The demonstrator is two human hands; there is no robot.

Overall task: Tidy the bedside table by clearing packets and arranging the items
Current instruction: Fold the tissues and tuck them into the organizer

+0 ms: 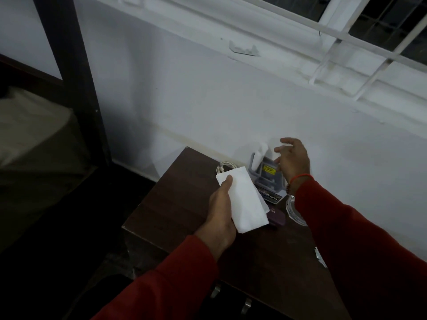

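My left hand (220, 211) grips a folded white packet (243, 200) above the dark wooden bedside table (175, 204), thumb on top. My right hand (292, 159) hovers with spread, relaxed fingers over a grey holder (265, 173) by the wall, which has a yellow label and white paper sticking out of it. Whether the fingers touch the holder is unclear. Below the holder lies a printed card marked OPEL (272, 197). A purple box (276, 218) is partly hidden under the white packet.
A coiled white cable (225, 166) lies at the table's back edge by the wall. A clear plastic wrapper (294, 211) sits under my right forearm and a silvery packet (320, 257) at the table's right. Bed and dark post stand at left.
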